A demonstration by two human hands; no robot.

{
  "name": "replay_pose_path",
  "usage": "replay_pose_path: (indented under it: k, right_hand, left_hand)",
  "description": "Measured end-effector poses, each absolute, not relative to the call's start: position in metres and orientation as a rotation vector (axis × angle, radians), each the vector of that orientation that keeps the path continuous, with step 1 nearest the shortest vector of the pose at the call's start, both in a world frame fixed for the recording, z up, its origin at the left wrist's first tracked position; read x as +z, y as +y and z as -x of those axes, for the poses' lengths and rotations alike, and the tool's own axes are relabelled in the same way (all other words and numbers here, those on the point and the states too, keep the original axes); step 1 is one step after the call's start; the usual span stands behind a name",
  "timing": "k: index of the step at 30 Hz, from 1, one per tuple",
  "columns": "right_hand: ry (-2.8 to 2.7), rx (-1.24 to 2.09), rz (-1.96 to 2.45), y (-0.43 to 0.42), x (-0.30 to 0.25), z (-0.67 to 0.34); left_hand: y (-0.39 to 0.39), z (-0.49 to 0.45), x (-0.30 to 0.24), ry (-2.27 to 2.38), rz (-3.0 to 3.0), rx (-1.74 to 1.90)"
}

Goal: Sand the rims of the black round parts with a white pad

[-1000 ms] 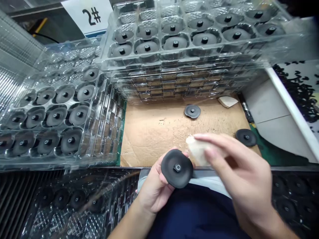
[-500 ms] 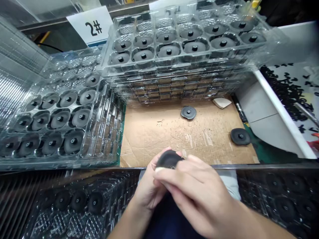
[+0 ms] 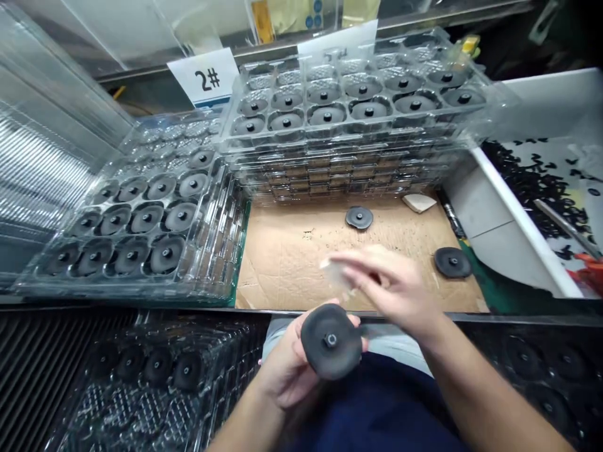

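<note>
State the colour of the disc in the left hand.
The disc is dark charcoal grey, best seen in the head view.

The bare left hand [image 3: 287, 370] sits low at bottom centre of the frame, palm up in a curled grip, forearm [image 3: 240, 424] entering from the lower left. The blurred bare right hand [image 3: 386, 282] hovers above, fingers pinched, forearm [image 3: 494, 389] from the lower right.

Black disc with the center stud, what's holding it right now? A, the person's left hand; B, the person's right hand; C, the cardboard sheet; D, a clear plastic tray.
A. The black disc sits against the fingers of the left hand, while the right hand is apart from it, above the cardboard sheet.
</note>
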State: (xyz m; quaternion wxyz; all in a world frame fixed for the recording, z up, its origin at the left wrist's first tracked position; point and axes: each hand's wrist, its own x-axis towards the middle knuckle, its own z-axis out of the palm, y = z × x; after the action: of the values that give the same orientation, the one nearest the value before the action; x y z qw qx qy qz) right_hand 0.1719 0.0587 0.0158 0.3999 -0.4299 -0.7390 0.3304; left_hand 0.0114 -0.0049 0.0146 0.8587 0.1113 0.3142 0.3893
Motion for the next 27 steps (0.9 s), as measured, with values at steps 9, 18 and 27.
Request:
replay_pose_path:
  k: [9,18,27]
  right_hand:
    - [-1.527,0.783,1.495,0.035,-0.061,-0.19]
    - [-1.315,1.074,1.384,-0.004,-0.028,-0.208]
    - [-1.244,1.232,1.373,-0.009,-0.029,-0.203]
  left_hand:
    - [-0.033,-0.005,0.02,0.409,-0.136,0.817]
    - [-0.066,-0.007,0.02,0.271,-0.206,0.831]
    - [-0.066,-0.001,0.016,0.546,-0.986,1.13]
